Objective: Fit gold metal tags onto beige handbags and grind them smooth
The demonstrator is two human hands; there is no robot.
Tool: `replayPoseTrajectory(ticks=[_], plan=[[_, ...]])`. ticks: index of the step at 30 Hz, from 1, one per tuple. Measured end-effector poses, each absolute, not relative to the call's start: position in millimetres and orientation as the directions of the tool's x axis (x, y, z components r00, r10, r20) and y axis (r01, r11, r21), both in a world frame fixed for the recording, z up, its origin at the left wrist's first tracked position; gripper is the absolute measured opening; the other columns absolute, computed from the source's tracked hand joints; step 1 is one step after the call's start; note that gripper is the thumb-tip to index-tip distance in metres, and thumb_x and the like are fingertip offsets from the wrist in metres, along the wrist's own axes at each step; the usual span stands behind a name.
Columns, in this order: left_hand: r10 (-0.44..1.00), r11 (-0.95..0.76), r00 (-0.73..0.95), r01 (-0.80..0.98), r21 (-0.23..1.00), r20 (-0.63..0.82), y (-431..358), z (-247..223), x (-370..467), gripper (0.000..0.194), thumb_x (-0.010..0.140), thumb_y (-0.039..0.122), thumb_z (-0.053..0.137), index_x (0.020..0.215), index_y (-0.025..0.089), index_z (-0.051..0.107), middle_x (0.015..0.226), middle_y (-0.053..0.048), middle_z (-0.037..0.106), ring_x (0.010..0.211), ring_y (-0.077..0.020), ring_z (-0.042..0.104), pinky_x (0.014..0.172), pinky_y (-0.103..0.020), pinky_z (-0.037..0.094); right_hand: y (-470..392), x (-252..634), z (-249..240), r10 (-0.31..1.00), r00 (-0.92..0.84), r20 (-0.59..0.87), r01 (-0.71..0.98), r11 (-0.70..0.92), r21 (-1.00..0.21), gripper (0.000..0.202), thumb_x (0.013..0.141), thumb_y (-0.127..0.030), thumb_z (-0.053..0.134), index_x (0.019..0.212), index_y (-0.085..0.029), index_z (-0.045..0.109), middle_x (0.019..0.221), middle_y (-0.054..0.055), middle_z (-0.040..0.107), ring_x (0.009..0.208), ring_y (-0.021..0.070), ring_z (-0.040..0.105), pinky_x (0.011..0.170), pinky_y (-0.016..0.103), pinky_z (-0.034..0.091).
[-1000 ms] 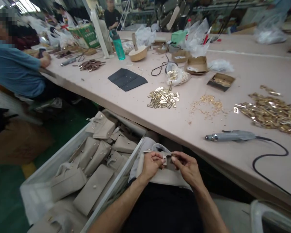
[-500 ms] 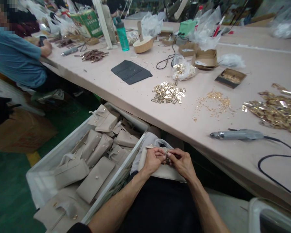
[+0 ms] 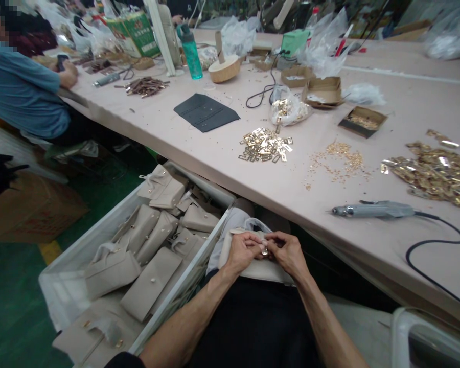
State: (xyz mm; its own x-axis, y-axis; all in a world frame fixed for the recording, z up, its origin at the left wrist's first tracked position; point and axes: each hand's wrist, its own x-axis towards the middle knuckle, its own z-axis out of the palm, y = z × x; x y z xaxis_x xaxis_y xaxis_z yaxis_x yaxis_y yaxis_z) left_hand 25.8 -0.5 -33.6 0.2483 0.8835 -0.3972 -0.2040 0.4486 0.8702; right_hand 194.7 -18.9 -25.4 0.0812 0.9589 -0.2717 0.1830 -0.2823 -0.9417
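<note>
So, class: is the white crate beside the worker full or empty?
Nearly full: the crate holds many beige bags piled close to its rim.

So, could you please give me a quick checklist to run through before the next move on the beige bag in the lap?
1. Both hands on the work: left hand and right hand meet at a small metal fitting on the beige bag. Ok.
2. Bag supported on the lap, below the table edge. Ok.
3. Fitting seated straight: too small to see. Cannot tell.
4. Electric screwdriver lies on the table near the right hand. Ok.
5. Spare gold fittings piled on the table. Ok.
6. Bin of bags beside the left arm. Ok.
</note>
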Motion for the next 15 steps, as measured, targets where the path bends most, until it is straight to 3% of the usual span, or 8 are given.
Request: replayPoseTrajectory(ticks=[3,6,9,11,15], plan=[[0.881,0.467,0.205,-0.228,0.855,-0.426,-0.6,-32.9,30.9,0.038,0.059,0.032,0.094,0.077,0.012,0.068,0.060,-0.005,0.072,0.048,-0.0192,0.070,0.047,-0.025,0.059,-18.9,194.0,-24.2,0.965,0.086,-0.247,0.218,-0.260,-0.941,0.031,0.082,-0.050,0.077,0.085,-0.018,0.074,0.068,0.004,0.066,0.056,0.0190,0.059,0.051,0.028,0.046],[0.881,0.473,0.155,-0.246,0.846,-0.447,-0.2,-30.5,36.6,0.033,0.058,0.027,0.091,0.074,0.013,0.065,0.055,-0.003,0.070,0.045,-0.0189,0.069,0.043,-0.023,0.055,-22.7,194.3,-15.4,0.996,0.066,-0.065,0.383,-0.086,-0.920,0.024,0.091,-0.042,0.068,0.082,-0.020,0.075,0.076,0.005,0.068,0.068,0.0209,0.064,0.064,0.031,0.052],[0.880,0.474,0.117,-0.268,0.839,-0.460,0.7,-24.9,40.3,0.027,0.059,0.021,0.087,0.073,0.014,0.065,0.057,-0.003,0.070,0.045,-0.0162,0.067,0.042,-0.019,0.052,-31.1,196.5,-5.2,0.989,-0.086,0.117,0.494,0.145,-0.857,0.018,0.095,-0.033,0.064,0.101,-0.023,0.078,0.093,0.007,0.067,0.087,0.0229,0.066,0.079,0.034,0.054],[0.875,0.483,0.113,-0.280,0.830,-0.471,1.5,-20.7,42.0,0.024,0.059,0.019,0.084,0.074,0.014,0.066,0.058,-0.003,0.071,0.047,-0.0159,0.067,0.042,-0.019,0.051,-37.2,198.5,-2.6,0.964,-0.179,0.196,0.529,0.262,-0.807,0.023,0.095,-0.030,0.066,0.116,-0.025,0.074,0.102,0.008,0.065,0.094,0.0235,0.065,0.082,0.035,0.054],[0.859,0.510,0.121,-0.290,0.810,-0.498,3.4,-15.1,44.5,0.020,0.058,0.018,0.082,0.072,0.014,0.068,0.059,-0.002,0.070,0.048,-0.0149,0.065,0.045,-0.021,0.053,-42.8,200.8,-8.1,0.925,-0.200,0.323,0.595,0.377,-0.710,0.022,0.101,-0.025,0.061,0.121,-0.025,0.070,0.105,0.008,0.062,0.094,0.0223,0.062,0.083,0.035,0.054]])
